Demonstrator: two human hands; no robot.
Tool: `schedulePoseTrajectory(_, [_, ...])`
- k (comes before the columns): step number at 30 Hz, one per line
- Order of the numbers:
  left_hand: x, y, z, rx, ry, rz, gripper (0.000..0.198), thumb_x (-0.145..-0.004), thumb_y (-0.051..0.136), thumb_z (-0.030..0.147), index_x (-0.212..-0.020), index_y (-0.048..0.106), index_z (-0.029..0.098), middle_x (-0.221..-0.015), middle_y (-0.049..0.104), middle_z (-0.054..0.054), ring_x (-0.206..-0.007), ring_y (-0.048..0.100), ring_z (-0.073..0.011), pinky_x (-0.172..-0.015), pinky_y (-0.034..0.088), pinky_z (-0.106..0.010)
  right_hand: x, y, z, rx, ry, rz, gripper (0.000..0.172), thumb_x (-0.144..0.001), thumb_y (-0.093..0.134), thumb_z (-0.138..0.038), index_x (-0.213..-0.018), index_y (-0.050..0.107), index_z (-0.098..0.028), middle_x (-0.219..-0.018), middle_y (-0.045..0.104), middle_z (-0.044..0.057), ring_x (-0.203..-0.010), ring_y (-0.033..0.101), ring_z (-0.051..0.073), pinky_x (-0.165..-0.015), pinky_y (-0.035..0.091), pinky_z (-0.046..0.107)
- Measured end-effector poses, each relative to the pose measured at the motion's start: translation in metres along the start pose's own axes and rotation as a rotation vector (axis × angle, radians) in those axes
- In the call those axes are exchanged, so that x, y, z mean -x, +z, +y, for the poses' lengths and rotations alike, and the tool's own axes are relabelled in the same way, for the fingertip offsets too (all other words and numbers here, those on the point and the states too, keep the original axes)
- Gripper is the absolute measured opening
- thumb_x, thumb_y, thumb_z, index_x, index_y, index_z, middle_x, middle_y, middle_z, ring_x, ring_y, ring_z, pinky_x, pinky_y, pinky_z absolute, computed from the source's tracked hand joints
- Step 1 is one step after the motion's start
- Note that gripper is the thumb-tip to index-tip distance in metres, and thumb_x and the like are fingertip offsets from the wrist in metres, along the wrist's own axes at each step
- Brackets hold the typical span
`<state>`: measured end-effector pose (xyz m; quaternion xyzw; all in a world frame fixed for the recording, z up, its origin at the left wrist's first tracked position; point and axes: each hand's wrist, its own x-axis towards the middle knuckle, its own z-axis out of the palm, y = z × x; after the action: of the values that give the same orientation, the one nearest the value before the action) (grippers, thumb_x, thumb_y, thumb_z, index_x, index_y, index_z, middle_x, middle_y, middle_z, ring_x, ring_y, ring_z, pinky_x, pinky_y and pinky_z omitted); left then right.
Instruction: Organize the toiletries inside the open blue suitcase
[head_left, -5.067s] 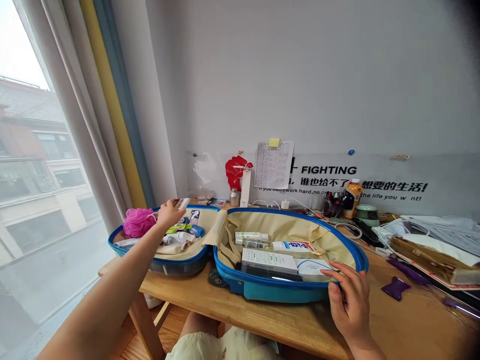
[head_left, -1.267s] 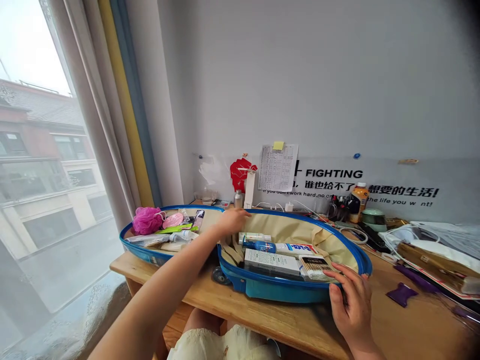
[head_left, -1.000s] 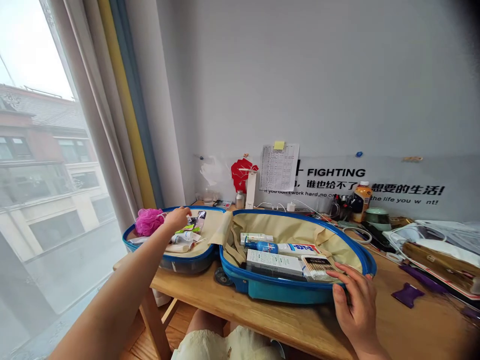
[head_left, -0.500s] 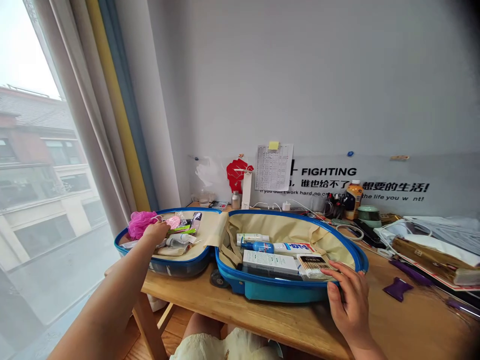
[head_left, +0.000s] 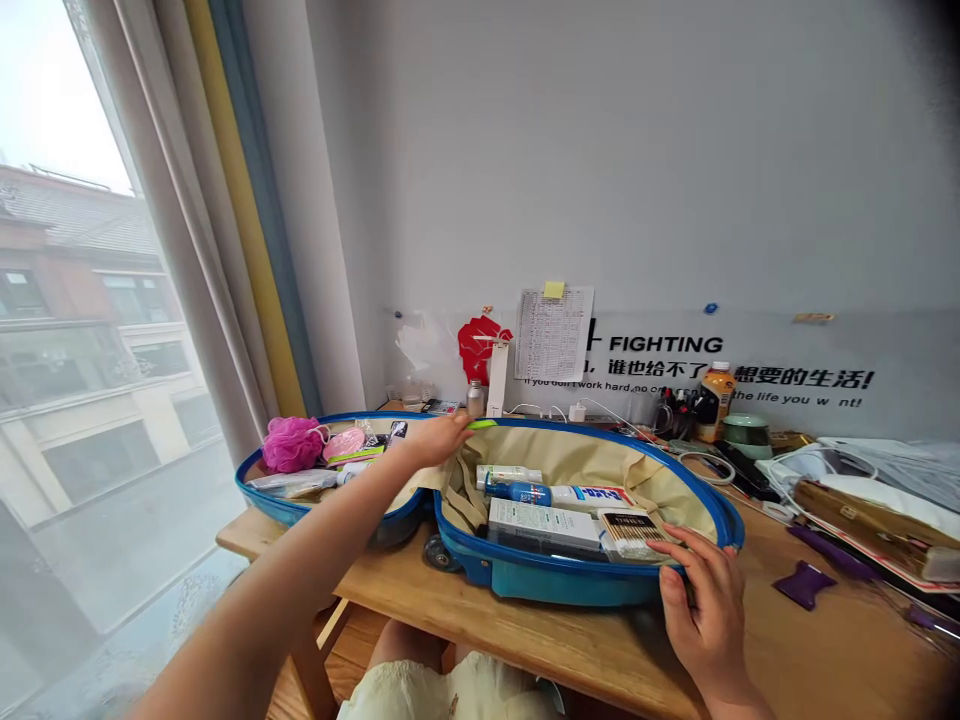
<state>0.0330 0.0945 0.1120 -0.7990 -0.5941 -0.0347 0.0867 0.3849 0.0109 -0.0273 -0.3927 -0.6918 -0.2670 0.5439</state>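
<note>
An open blue suitcase [head_left: 570, 590] with a beige lining lies on the wooden table. My left hand [head_left: 442, 437] is closed over the hinge between its halves, pinching a slim bright green item [head_left: 484, 424] whose kind I cannot make out. The left half holds a pink bath puff [head_left: 292, 444], a round pink item [head_left: 345, 443] and small packets. In the right half lie a toothpaste tube [head_left: 592, 497], a blue bottle [head_left: 517, 490], a white box [head_left: 544, 523] and a pack of cotton swabs [head_left: 631, 528]. My right hand [head_left: 701, 590] rests open at the front right rim, fingertips by the swabs.
Behind the suitcase stand a small metallic bottle [head_left: 475, 398] and a tall white device [head_left: 498, 380]. At the right are a drink bottle [head_left: 714, 400], a green jar [head_left: 746, 435], cables, a brown pouch [head_left: 862, 510] and a purple item [head_left: 804, 584]. A curtained window is at left.
My left hand has moved right, from the left half to the hinge, carrying the green item. My right hand stays at the rim. The view has shifted slightly.
</note>
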Motion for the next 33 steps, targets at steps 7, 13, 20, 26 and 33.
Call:
schedulePoseTrajectory(7, [-0.006, 0.025, 0.083, 0.065, 0.376, -0.174, 0.037, -0.095, 0.043, 0.034, -0.128, 0.054, 0.022, -0.121, 0.063, -0.009, -0.105, 0.064, -0.0198, -0.089, 0.048, -0.028, 0.003, 0.001, 0.002, 0.002, 0.014, -0.005, 0.025, -0.094, 0.038, -0.031, -0.099, 0.061, -0.023, -0.106, 0.062, 0.008, -0.104, 0.057, 0.023, -0.101, 0.033, 0.044])
schedulePoseTrajectory(13, [-0.007, 0.045, 0.096, 0.075, 0.463, -0.234, 0.042, -0.086, 0.060, 0.033, -0.126, 0.055, 0.026, -0.122, 0.062, -0.008, -0.108, 0.062, -0.0224, -0.092, 0.047, -0.031, 0.004, 0.001, 0.002, -0.006, 0.015, -0.010, 0.023, -0.093, 0.039, -0.029, -0.097, 0.061, -0.023, -0.108, 0.062, 0.008, -0.104, 0.057, 0.023, -0.100, 0.032, 0.044])
schedulePoseTrajectory(20, [-0.003, 0.041, 0.097, 0.164, 0.410, -0.141, 0.041, -0.081, 0.066, 0.033, -0.122, 0.059, 0.027, -0.117, 0.064, -0.005, -0.108, 0.062, -0.0212, -0.092, 0.048, -0.029, 0.001, -0.001, 0.000, -0.002, 0.013, -0.023, 0.022, -0.093, 0.039, -0.029, -0.095, 0.060, -0.023, -0.107, 0.062, 0.009, -0.104, 0.057, 0.024, -0.100, 0.032, 0.044])
schedulePoseTrajectory(26, [0.000, 0.010, 0.026, 0.193, 0.024, 0.141, 0.041, -0.099, 0.027, 0.025, -0.132, 0.051, 0.025, -0.128, 0.057, -0.007, -0.119, 0.054, -0.0187, -0.102, 0.043, -0.032, 0.002, 0.000, 0.001, 0.000, 0.005, -0.011, 0.025, -0.094, 0.038, -0.031, -0.096, 0.061, -0.023, -0.106, 0.062, 0.009, -0.104, 0.057, 0.023, -0.099, 0.033, 0.044])
schedulePoseTrajectory(33, [0.043, 0.029, -0.103, 0.018, -0.467, 0.032, 0.033, -0.095, 0.049, 0.027, -0.126, 0.053, 0.016, -0.127, 0.056, -0.012, -0.116, 0.055, -0.0242, -0.096, 0.048, -0.045, 0.002, 0.000, 0.001, -0.013, 0.019, -0.006, 0.023, -0.093, 0.039, -0.030, -0.096, 0.061, -0.023, -0.107, 0.063, 0.009, -0.104, 0.057, 0.024, -0.100, 0.034, 0.044])
